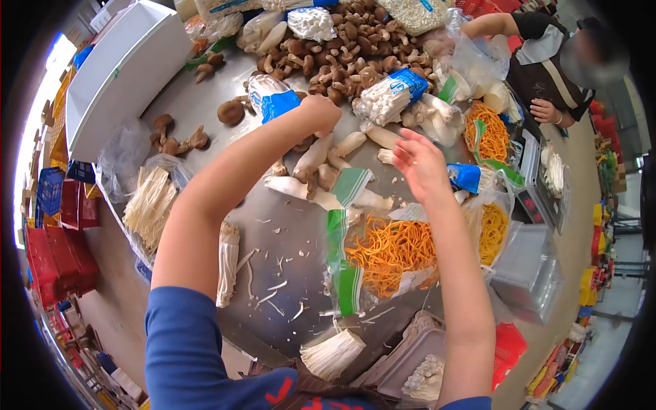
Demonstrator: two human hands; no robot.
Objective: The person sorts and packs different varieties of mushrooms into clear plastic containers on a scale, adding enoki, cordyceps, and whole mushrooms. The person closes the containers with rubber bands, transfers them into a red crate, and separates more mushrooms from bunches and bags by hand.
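Note:
My left hand point(321, 115) is curled closed at the edge of the brown shiitake mushrooms point(345, 51); what its fingers hold, if anything, is hidden. Just left of it, partly behind the wrist, lies a blue-and-white packet of enoki mushrooms point(272, 99). My right hand point(420, 164) hovers with fingers spread and nothing in them, near thick white king oyster mushrooms point(379, 135). Below that hand are bags of orange strand-like mushrooms point(391, 249), partly under my forearm. Another enoki packet point(389, 96) rests between both hands, farther back.
The steel table point(273, 236) carries loose white scraps. A white foam box point(126, 75) stands at the left, above bundled enoki point(149, 205). On the right are a scale point(533, 174) and clear plastic trays point(526, 266). A co-worker point(557, 68) stands opposite, at the right.

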